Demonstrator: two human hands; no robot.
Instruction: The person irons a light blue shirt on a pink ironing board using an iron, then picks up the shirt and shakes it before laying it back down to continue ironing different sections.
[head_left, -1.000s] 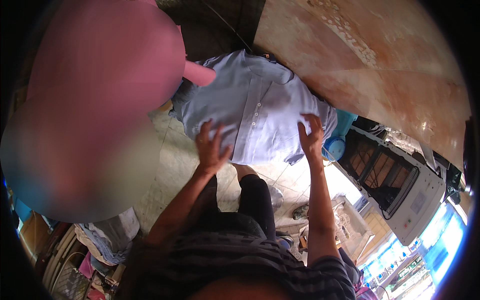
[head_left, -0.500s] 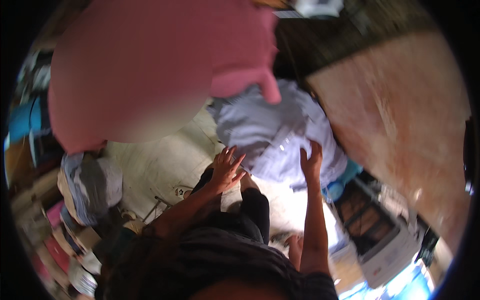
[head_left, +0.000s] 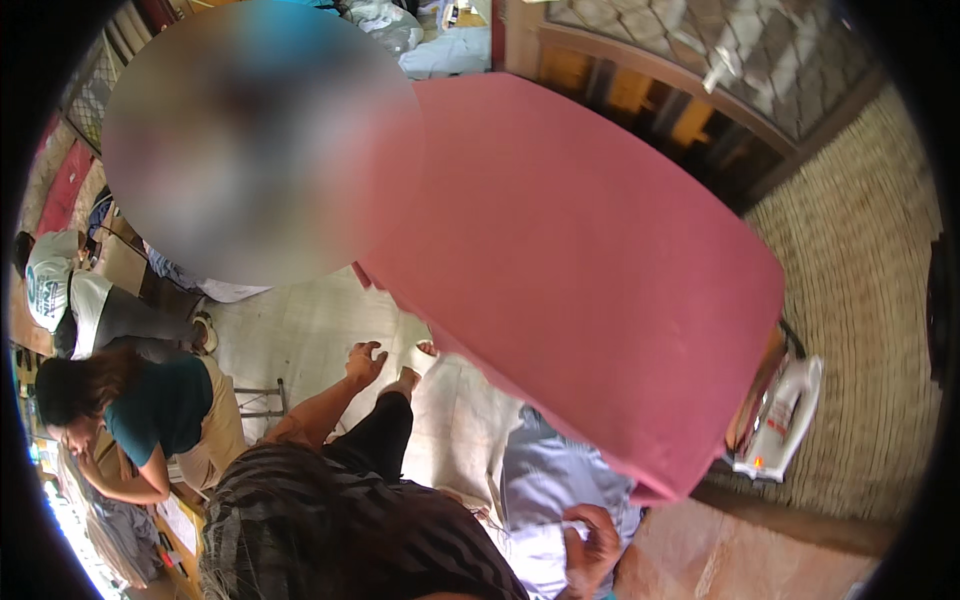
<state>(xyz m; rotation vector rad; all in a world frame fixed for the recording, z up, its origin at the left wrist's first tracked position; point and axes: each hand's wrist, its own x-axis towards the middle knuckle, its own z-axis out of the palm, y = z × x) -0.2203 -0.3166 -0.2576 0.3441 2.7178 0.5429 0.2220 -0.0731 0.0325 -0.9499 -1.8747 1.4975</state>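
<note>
At far left, a seated person in a teal top (head_left: pixel 165 410) bends forward. The wearer's left hand (head_left: pixel 366 362) hangs empty over the pale floor (head_left: pixel 300 340), fingers loosely spread, touching nothing. A large pink cloth (head_left: pixel 590 290) drapes across the middle. Lower right, the right hand (head_left: pixel 592 540) presses closed onto a light blue shirt (head_left: pixel 550 480) lying on the worktop (head_left: pixel 740 560), apparently pinning it flat. A white iron (head_left: pixel 785 420) stands at the far right.

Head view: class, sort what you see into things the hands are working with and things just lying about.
In hand:
- pale blue garment, gripped by the right hand
- left hand, raised with fingers spread, holding nothing

Lying about:
- pink cloth draped nearby
- white iron on the floor
- tiled floor
</note>
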